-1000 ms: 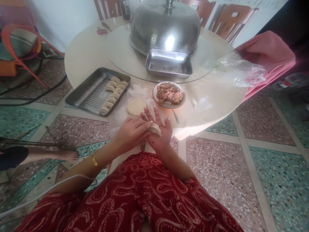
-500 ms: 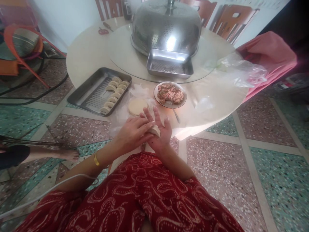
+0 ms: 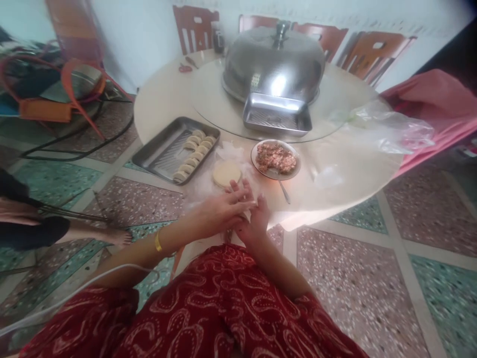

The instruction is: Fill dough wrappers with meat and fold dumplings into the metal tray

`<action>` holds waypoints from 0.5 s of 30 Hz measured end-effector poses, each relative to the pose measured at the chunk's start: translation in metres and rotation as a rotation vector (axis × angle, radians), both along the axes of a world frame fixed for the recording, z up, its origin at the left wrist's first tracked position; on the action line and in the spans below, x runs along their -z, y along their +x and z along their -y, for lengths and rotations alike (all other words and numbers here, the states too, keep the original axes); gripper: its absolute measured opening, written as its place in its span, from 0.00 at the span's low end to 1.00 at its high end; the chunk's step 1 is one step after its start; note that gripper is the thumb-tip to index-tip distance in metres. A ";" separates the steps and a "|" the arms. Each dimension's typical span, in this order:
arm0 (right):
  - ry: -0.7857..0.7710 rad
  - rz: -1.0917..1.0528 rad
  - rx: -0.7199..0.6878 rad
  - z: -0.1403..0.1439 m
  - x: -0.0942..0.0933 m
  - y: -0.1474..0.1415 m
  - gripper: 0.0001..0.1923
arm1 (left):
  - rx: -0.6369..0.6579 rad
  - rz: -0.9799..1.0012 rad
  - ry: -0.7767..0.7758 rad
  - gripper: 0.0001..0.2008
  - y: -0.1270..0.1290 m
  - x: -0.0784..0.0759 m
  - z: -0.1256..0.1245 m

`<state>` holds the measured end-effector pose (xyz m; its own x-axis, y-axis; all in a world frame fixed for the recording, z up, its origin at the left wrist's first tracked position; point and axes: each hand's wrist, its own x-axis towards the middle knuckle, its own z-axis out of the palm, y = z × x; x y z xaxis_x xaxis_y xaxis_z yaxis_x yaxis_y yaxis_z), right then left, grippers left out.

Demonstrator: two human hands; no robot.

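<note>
My left hand (image 3: pixel 218 213) lies across my right hand (image 3: pixel 257 219) just in front of the table edge. Between them is a folded dumpling (image 3: pixel 246 214), mostly hidden by my left fingers. My right palm faces up and cradles it, while the left fingers press over its top. Just beyond my fingertips, a stack of round dough wrappers (image 3: pixel 226 173) rests on a floury plastic sheet (image 3: pixel 199 191). Right of the wrappers stands a bowl (image 3: pixel 255 166) of minced filling (image 3: pixel 276 159), with a spoon handle (image 3: pixel 284 192) sticking out toward me.
A dark metal tray (image 3: pixel 156 154) with several finished dumplings (image 3: pixel 194 161) sits at the left. A small metal tray (image 3: pixel 278 130) and a large domed steel lid (image 3: pixel 274 64) stand on the glass turntable (image 3: pixel 208 112). Clear plastic bags (image 3: pixel 395 129) lie at the right. Another person's foot (image 3: pixel 119 237) is at left.
The view has shifted, so the table and its contents appear farther right and slightly lower. My left fingers now cover more of the dumpling, and my right fingers have curled in closer around it.
</note>
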<state>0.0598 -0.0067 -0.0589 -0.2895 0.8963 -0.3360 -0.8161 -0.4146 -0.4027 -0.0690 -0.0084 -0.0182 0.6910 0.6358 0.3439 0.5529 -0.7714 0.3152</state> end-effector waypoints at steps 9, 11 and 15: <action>0.097 0.051 -0.055 -0.015 -0.009 -0.034 0.24 | -0.049 0.150 0.046 0.15 -0.035 0.003 -0.004; 0.125 0.051 -0.069 -0.022 -0.016 -0.040 0.24 | -0.063 0.194 0.078 0.14 -0.049 -0.001 -0.009; 0.299 0.120 0.080 -0.032 -0.018 -0.036 0.26 | -0.220 0.153 0.108 0.13 -0.098 -0.014 -0.034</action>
